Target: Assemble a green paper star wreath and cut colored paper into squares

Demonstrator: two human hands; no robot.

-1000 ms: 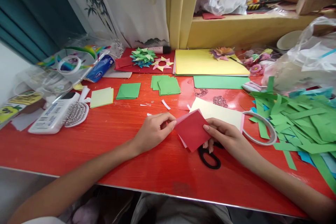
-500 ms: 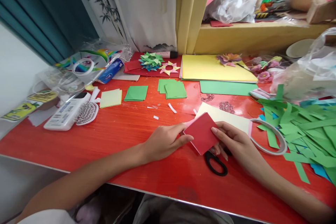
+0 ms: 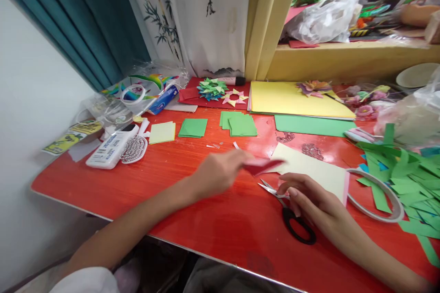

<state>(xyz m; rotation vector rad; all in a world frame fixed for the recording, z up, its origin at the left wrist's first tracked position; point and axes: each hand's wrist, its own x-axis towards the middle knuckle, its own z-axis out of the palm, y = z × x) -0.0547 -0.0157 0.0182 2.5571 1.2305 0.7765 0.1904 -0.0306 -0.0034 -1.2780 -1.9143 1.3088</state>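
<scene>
Paper [image 3: 259, 166], red, pinched in my left hand [image 3: 220, 170] above bench [image 3: 213, 226] middle | my right hand [image 3: 311, 197]: fingers loosely curled over scissors [image 3: 288, 214], nearer right, grip I cannot tell | green squares [image 3: 192, 128] far left

Counter [image 3: 206, 229] red with streaky wood grain, held paper [image 3: 258, 166] red, scissors [image 3: 288, 216] black-handled and silver-bladed, one square stack [image 3: 162, 132] pale yellow, strips [image 3: 412, 178] mostly green, curtain [image 3: 68, 23] teal, hanging cloth [image 3: 213, 41] white with dark bamboo print.
</scene>
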